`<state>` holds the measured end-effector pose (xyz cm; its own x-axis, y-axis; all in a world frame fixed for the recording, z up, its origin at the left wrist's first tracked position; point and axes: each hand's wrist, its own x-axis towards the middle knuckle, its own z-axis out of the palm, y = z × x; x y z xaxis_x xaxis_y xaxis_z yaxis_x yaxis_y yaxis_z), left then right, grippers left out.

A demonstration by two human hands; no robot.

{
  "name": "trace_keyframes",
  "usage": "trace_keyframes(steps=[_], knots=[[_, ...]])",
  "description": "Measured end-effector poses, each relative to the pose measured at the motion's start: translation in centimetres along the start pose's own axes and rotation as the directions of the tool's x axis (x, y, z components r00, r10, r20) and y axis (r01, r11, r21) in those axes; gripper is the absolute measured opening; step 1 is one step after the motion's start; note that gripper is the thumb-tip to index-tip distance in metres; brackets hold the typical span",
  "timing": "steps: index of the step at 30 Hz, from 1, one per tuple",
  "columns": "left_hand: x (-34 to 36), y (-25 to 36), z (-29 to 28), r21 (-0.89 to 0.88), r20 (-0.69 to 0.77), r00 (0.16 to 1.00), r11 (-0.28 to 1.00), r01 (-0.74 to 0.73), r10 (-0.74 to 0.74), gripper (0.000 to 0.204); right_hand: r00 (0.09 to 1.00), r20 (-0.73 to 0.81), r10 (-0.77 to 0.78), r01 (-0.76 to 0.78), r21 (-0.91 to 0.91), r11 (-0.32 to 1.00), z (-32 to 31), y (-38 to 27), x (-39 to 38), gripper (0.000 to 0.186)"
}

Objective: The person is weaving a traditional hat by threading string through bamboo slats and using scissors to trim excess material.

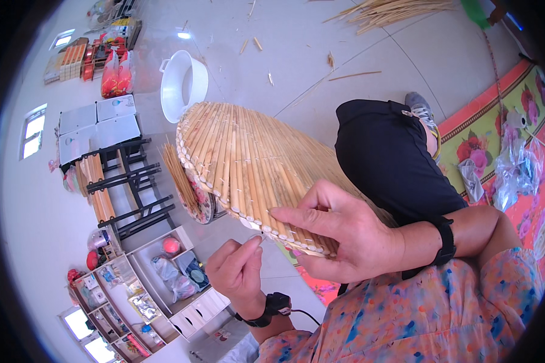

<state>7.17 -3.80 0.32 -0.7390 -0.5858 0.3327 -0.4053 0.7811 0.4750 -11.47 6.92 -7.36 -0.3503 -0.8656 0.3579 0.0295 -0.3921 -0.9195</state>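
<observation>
A large mat of pale, straw-like stalks point(254, 157) laid side by side and stitched with thread is tilted in front of me, its rounded rim showing cut stalk ends. My right hand point(357, 233) grips the near edge, with the thumb on the upper face and the other fingers underneath. Just below that rim, my left hand point(239, 266) is closed in a pinch, fingertips close to the stalk ends. Whatever lies between those fingertips is too small to make out. Part of the mat's far side is hidden behind my dark-trousered knee point(375, 151).
A white basin point(177, 91) stands on the tiled floor beyond the mat. Loose stalks point(393, 15) lie at the top, and a bundle of thin stalks point(180, 181) rests on a round stool. Folding stools point(130, 187) and shelves point(118, 296) line the left; a floral mat point(472, 151) lies right.
</observation>
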Motion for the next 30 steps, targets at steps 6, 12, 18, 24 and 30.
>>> trace_keyframes(steps=[6,12,18,24,30], knots=[[-0.2,0.2,0.3,-0.053,-0.009,0.999,0.998,0.031,-0.031,0.024,0.999,-0.017,0.029,-0.029,0.008,1.000,0.1,0.0,-0.1,0.055],[-0.2,0.6,1.0,-0.091,-0.045,0.995,0.992,0.085,-0.090,0.026,1.000,0.008,0.000,0.000,-0.012,1.000,-0.5,0.0,0.3,0.056],[-0.1,0.4,1.3,-0.050,-0.052,0.995,0.996,0.077,-0.080,0.024,1.000,-0.012,-0.013,0.014,0.041,0.999,-0.2,0.4,0.3,0.056],[-0.4,0.5,1.8,-0.054,-0.084,0.993,0.996,0.075,-0.079,0.024,1.000,0.007,0.008,-0.008,0.025,1.000,-0.2,0.2,0.4,0.057],[-0.4,0.7,2.0,-0.020,-0.094,0.993,0.998,0.063,-0.065,0.023,0.999,0.052,0.003,-0.004,0.010,1.000,-0.3,0.2,0.2,0.066]])
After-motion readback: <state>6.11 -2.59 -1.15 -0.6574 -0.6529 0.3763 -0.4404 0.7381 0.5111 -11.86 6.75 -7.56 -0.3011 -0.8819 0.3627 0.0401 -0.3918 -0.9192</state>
